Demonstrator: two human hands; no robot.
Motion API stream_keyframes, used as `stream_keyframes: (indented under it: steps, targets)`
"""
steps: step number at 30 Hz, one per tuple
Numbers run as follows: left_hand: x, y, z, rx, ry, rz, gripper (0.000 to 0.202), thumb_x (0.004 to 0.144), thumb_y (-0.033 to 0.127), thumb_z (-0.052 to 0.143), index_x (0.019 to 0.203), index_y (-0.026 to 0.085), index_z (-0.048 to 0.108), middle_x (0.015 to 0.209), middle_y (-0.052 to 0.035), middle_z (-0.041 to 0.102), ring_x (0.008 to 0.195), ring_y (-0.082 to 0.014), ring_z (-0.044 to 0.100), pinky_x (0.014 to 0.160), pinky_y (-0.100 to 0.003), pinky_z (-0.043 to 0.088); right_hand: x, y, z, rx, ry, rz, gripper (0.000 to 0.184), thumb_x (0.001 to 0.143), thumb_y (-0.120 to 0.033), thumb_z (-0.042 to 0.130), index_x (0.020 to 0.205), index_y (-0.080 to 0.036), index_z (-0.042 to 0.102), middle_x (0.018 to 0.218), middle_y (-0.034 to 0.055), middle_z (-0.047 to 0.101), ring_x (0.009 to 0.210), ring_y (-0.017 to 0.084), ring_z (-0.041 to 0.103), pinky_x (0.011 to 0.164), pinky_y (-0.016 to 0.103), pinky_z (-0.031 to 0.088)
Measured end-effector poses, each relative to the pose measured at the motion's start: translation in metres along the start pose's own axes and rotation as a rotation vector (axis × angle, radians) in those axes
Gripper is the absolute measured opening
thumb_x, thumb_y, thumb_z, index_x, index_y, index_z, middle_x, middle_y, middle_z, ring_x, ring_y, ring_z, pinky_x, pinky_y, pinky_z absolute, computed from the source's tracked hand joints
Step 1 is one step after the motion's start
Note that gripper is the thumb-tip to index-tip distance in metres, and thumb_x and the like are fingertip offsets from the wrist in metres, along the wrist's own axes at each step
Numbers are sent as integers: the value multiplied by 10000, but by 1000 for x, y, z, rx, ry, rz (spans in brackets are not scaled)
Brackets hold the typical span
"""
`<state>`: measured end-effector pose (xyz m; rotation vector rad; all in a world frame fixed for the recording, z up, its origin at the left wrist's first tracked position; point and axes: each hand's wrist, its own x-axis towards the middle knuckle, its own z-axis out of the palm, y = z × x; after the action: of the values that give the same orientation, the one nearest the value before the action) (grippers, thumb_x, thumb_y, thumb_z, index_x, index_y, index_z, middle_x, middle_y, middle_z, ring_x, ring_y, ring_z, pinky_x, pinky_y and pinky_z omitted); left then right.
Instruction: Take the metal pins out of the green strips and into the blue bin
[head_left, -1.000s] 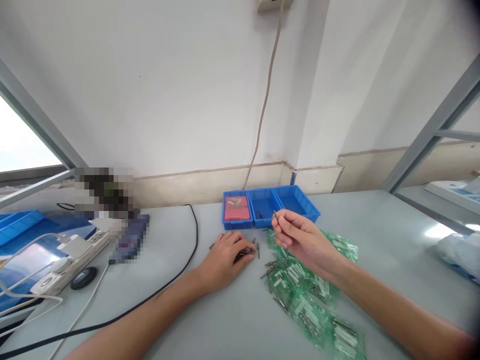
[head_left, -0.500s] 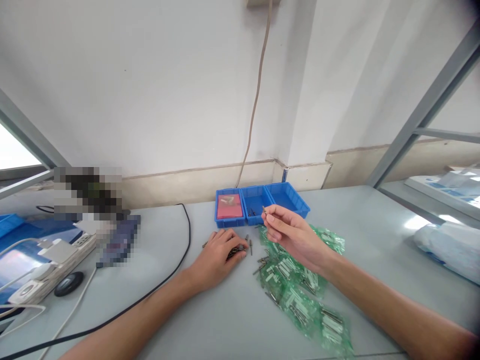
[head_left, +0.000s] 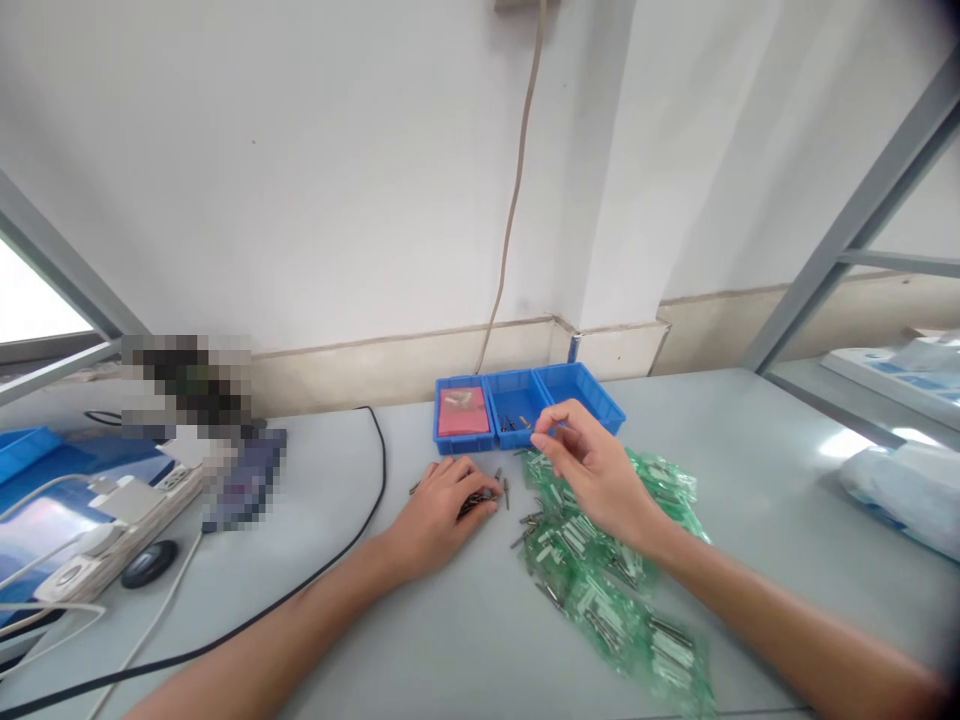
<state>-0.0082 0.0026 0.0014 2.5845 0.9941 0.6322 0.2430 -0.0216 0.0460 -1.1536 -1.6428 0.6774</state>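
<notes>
My left hand [head_left: 450, 505] rests on the table with its fingers curled around a bunch of small dark metal pins [head_left: 476, 500]. A few loose pins [head_left: 506, 493] lie just beyond its fingertips. My right hand [head_left: 589, 465] hovers at the front edge of the middle blue tray [head_left: 517, 385]. Its thumb and forefinger are slightly apart, and I see no pin between them. Several pins [head_left: 506, 424] lie inside that tray, one of them coppery, close to the fingertips. Below the right hand are green plastic bags [head_left: 600, 610] holding metal pins and white pieces.
On the left, another blue tray [head_left: 463, 445] holds a pink sheet with a small clear bag. A third blue tray [head_left: 581, 385] adjoins on the right. A black cable [head_left: 300, 592], a power strip [head_left: 124, 530] and a black mouse [head_left: 150, 565] are at left. A wrapped package [head_left: 900, 495] lies far right.
My right hand has parted its fingertips from the small pin it held, and a coppery pin now shows in the middle tray. The left hand stays around its pins.
</notes>
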Motion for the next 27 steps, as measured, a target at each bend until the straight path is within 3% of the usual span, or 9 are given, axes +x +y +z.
stream_keyframes:
  steps: [3, 6, 10, 15, 19, 23, 27]
  targets:
    - [0, 2, -1, -6, -2, 0, 108, 1086, 279, 609, 1158, 268, 688, 1105, -21, 661, 1034, -220, 589, 913, -373, 412, 5, 5, -4, -186, 34, -90, 150, 1118, -316, 457, 1066, -274, 591, 1011, 19, 632, 801, 197, 588, 745, 336, 457]
    - [0, 3, -2, -7, -4, -2, 104, 1079, 266, 621, 1162, 263, 685, 1111, -15, 662, 1046, -216, 586, 917, -373, 411, 7, 11, -6, -385, 0, -151, 252, 1125, -242, 367, 1122, -272, 617, 1150, 61, 637, 955, 233, 648, 820, 365, 491]
    - [0, 2, -2, -5, -5, -2, 105, 1080, 269, 620, 1160, 264, 687, 1112, -18, 666, 1046, -220, 584, 921, -379, 412, 7, 23, -4, -538, -64, -150, 287, 1115, -213, 348, 1197, -271, 617, 1229, 84, 639, 977, 255, 688, 793, 380, 526]
    - [0, 1, -1, 1, -4, -2, 123, 1090, 290, 600, 1172, 265, 690, 1117, -27, 668, 1043, -222, 585, 919, -378, 420, 6, 24, -1, -569, -137, -174, 301, 1104, -215, 402, 1322, -282, 599, 1306, 97, 618, 953, 248, 710, 787, 374, 549]
    - [-1, 1, -1, 12, -1, 4, 115, 1085, 284, 611, 1174, 262, 681, 1117, -24, 663, 1038, -219, 585, 915, -372, 421, 1, 12, 0, -567, -280, -193, 208, 1102, -312, 499, 1279, -270, 600, 1247, 83, 632, 837, 221, 686, 725, 352, 517]
    - [0, 1, -1, 18, -5, -3, 93, 1082, 285, 619, 1151, 259, 674, 1112, -20, 658, 1043, -219, 586, 903, -363, 418, -4, 8, 1, -625, -503, -274, 169, 1044, -408, 654, 1079, -245, 627, 1069, 53, 682, 950, 274, 654, 822, 388, 481]
    - [0, 0, 0, 18, -8, 3, 92, 1081, 282, 622, 1158, 262, 669, 1107, -19, 654, 1051, -223, 580, 905, -364, 406, -5, 12, 2, -642, -579, -326, 161, 1095, -331, 567, 980, -228, 613, 1013, 49, 686, 971, 269, 632, 882, 408, 432]
